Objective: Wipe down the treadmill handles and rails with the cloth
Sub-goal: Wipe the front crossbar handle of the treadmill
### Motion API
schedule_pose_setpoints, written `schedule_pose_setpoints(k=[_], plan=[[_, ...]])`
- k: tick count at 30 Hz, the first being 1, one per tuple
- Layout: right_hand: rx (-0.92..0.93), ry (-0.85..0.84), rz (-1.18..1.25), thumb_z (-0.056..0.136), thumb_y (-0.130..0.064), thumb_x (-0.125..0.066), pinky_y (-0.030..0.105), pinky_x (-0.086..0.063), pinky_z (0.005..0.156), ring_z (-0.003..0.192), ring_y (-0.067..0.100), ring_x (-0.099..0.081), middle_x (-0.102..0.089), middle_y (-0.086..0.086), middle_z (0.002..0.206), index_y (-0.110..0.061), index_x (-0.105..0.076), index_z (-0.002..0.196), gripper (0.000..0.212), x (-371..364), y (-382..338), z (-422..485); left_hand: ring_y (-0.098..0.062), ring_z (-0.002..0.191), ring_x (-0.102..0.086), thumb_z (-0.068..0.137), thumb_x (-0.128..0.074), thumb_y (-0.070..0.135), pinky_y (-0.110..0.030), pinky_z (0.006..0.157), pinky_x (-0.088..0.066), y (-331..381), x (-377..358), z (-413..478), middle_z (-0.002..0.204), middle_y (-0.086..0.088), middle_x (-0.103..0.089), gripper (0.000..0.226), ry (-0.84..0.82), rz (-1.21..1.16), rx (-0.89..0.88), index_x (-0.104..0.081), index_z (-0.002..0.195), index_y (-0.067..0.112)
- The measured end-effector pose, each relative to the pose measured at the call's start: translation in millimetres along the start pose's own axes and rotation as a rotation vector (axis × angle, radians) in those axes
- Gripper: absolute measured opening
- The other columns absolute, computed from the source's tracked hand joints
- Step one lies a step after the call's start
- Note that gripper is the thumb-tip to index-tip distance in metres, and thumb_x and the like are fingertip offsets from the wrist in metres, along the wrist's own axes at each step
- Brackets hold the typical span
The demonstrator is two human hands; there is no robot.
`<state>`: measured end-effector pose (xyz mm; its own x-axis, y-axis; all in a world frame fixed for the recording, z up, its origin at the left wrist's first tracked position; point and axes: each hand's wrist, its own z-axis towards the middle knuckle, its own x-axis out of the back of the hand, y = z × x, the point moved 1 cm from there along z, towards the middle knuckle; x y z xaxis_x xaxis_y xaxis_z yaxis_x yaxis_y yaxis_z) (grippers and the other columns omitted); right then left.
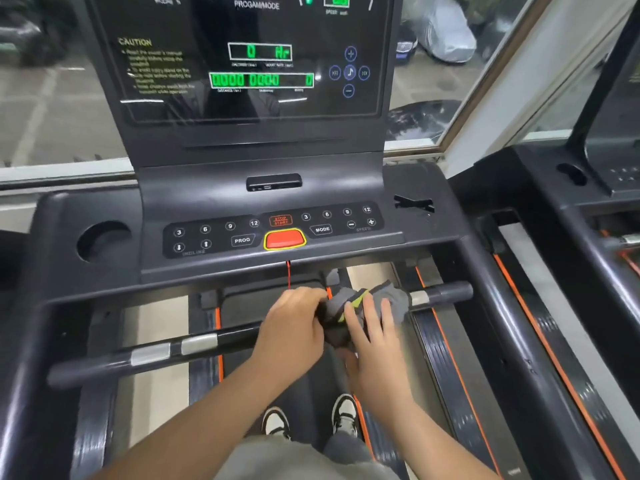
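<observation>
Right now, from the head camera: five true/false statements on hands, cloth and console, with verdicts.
1. The left hand and right hand both touch the cloth. True.
2. The cloth lies on the console. False: it is draped over the handlebar.
3. The display shows lit green digits. True.
4. The round cup holder is at the console's right end. False: it is at the left end.
5. The shoes stand off the treadmill. False: they stand on its belt.
</observation>
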<state>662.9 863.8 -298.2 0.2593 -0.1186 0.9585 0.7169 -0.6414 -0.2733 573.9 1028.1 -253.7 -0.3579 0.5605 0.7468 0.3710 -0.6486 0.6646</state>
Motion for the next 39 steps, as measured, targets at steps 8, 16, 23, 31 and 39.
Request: schedule_pose_setpoints(k=[8,16,23,31,39], plan=[[0.076,-0.013,-0.332,0.091,-0.044,-0.063,0.071,-0.032,0.105,0.143,0.035,-0.041,-0.053,0.0,0.146,-0.033,-0.049,0.146,0.058,13,1,36,-0.013,0.126,-0.051,0.089,-0.061,0.009,-0.023,0.103,-0.039,-33,24,-16,0.132,0.009,-0.063,0.042,0.106,-0.012,0.152,-0.063,0.13,0.021],[-0.191,-0.52,-0.277,0.104,-0.05,-0.017,0.052,-0.032,0.1,0.129,0.034,-0.052,-0.061,0.006,0.14,-0.03,-0.061,0.132,0.057,50,-54,112,-0.015,0.118,-0.055,0.089,-0.058,0.01,-0.031,0.101,-0.048,-32,27,-43,0.125,0.009,-0.064,0.038,0.154,-0.022,0.117,-0.064,0.125,0.02],[0.073,-0.234,-0.4,0.1,-0.057,-0.015,0.052,-0.039,0.092,0.117,0.036,-0.055,-0.062,0.006,0.124,-0.024,-0.054,0.131,0.06,37,-54,63,-0.018,0.114,-0.06,0.083,-0.06,0.003,-0.03,0.103,-0.047,-37,19,-57,0.121,0.004,-0.067,0.039,0.265,-0.012,0.115,-0.067,0.12,0.014],[0.232,-0.146,-0.485,0.096,-0.063,-0.032,0.058,-0.04,0.091,0.125,0.037,-0.051,-0.057,0.01,0.138,-0.029,-0.048,0.147,0.063,19,-13,43,-0.009,0.119,-0.055,0.086,-0.064,0.0,-0.005,0.104,-0.03,-24,4,-59,0.126,0.01,-0.063,0.042,0.277,-0.082,0.059,-0.064,0.123,0.02],[0.305,-0.386,-0.234,0.102,-0.065,-0.025,0.043,-0.045,0.087,0.116,0.026,-0.058,-0.062,-0.002,0.121,-0.03,-0.049,0.125,0.048,53,-10,101,-0.015,0.111,-0.057,0.082,-0.063,-0.001,-0.022,0.099,-0.044,-6,-6,-49,0.119,0.009,-0.065,0.037,0.279,-0.028,0.019,-0.067,0.113,0.019]])
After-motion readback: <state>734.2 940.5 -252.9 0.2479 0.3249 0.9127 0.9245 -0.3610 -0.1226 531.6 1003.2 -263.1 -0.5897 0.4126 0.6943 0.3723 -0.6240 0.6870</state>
